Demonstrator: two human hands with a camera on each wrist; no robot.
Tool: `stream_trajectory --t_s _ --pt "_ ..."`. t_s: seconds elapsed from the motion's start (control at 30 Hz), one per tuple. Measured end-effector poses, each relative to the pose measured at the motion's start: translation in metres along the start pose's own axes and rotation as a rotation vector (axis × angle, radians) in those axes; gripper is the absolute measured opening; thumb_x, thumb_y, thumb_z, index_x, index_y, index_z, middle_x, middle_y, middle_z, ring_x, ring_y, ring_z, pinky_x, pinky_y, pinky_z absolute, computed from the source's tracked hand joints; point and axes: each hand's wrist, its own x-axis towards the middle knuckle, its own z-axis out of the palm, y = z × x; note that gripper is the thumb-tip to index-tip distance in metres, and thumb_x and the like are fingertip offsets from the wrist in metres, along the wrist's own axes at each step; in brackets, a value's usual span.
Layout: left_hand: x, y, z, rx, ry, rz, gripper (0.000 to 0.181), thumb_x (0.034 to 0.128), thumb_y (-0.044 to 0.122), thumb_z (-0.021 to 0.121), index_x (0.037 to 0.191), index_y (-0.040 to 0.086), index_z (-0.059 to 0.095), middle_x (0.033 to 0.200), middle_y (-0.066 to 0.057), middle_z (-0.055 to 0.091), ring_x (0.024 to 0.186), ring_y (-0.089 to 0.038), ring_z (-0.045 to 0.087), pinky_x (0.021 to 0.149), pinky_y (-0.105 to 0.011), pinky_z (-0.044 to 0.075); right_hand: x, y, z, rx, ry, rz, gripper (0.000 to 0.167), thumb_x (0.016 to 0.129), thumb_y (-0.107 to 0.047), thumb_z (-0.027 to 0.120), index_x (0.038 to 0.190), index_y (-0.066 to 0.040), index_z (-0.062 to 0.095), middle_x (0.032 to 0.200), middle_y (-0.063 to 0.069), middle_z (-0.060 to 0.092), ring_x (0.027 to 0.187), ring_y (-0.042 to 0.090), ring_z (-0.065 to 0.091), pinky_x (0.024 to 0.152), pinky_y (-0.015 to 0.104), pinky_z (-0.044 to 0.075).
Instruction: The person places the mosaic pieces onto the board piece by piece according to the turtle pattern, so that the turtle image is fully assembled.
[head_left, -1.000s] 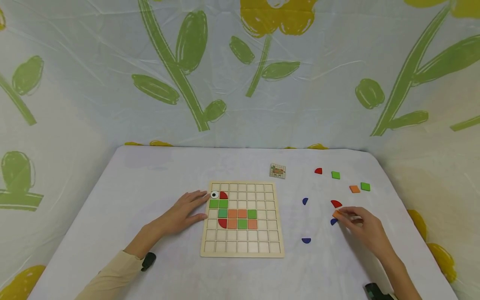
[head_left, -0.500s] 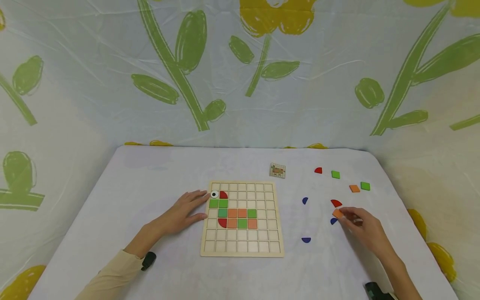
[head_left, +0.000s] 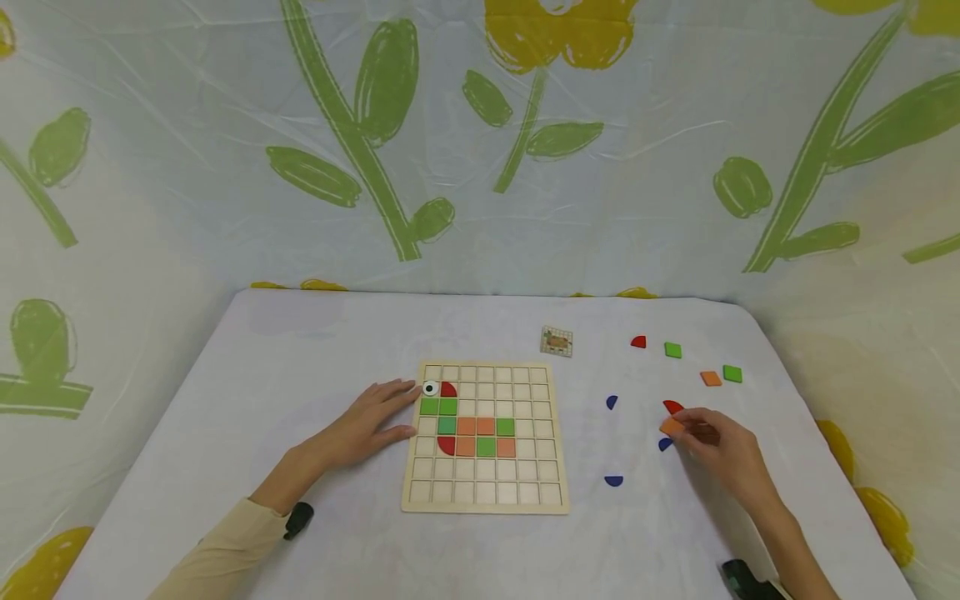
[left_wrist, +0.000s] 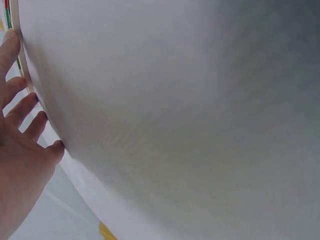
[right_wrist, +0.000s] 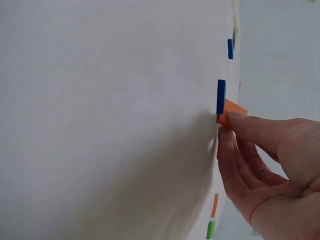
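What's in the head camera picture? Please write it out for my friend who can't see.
A person's right hand pinches an orange tile among loose pieces on a white table, while the left hand touches the left edge of a wooden board. Colored tiles and a round eye piece sit in its squares; a picture card lies beyond.

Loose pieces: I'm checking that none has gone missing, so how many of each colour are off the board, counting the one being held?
Red pieces: 2
Green pieces: 2
Orange pieces: 2 (1 in the right hand)
Blue pieces: 3
Total: 9
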Motion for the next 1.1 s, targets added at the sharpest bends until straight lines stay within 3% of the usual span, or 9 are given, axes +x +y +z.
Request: stream_trajectory --t_s 0.13,0.37,0.6,0.87,1.1 --pt "0.0 0.0 0.0 0.0 0.003 0.005 0.065 0.1 0.029 0.069 0.154 0.002 0.045 0.159 -0.02 0.041 0.149 -0.043 0.031 0.122 -0.063 0.018 0.005 -0.008 0.002 0.043 0.014 -0.035 0.027 0.091 -0.01 0.08 0.115 -0.001 0.072 0.106 0.016 0.073 0.092 0.031 0.07 0.073 0.001 0.046" --pt "0.0 -0.001 0.001 -0.009 0.006 0.017 0.065 0.1001 0.029 0.069 0.155 0.003 0.045 0.159 -0.02 0.041 0.149 -0.043 0.031 0.121 -0.063 0.018 0.017 -0.024 0.01 0.098 0.006 -0.126 0.022 0.092 -0.005 0.078 0.113 -0.003 0.073 0.103 0.011 0.073 0.087 0.005 0.067 0.076 0.003 0.048" --pt "0.001 -0.004 0.001 -0.006 0.006 0.022 0.065 0.1004 0.03 0.069 0.155 0.004 0.045 0.159 -0.019 0.041 0.15 -0.043 0.03 0.121 -0.064 0.017 0.028 -0.045 0.023 0.146 -0.033 -0.16 0.022 0.092 -0.007 0.078 0.113 -0.002 0.073 0.105 0.011 0.072 0.093 0.027 0.071 0.08 0.005 0.048" --pt "0.001 -0.003 0.001 0.006 0.004 0.016 0.066 0.0999 0.029 0.069 0.155 0.003 0.045 0.159 -0.019 0.041 0.149 -0.043 0.031 0.122 -0.063 0.017 0.035 -0.064 0.041 0.203 -0.096 -0.158 0.023 0.092 -0.009 0.079 0.113 -0.005 0.073 0.105 0.006 0.073 0.095 0.023 0.071 0.084 0.016 0.055" --pt "0.001 -0.002 0.001 0.008 0.0 0.008 0.065 0.1003 0.029 0.069 0.155 0.003 0.044 0.159 -0.019 0.041 0.15 -0.043 0.03 0.122 -0.062 0.017 0.038 -0.082 0.058 0.27 -0.144 -0.234 0.023 0.091 -0.004 0.078 0.113 -0.006 0.073 0.107 0.004 0.073 0.095 0.021 0.072 0.085 0.022 0.058"
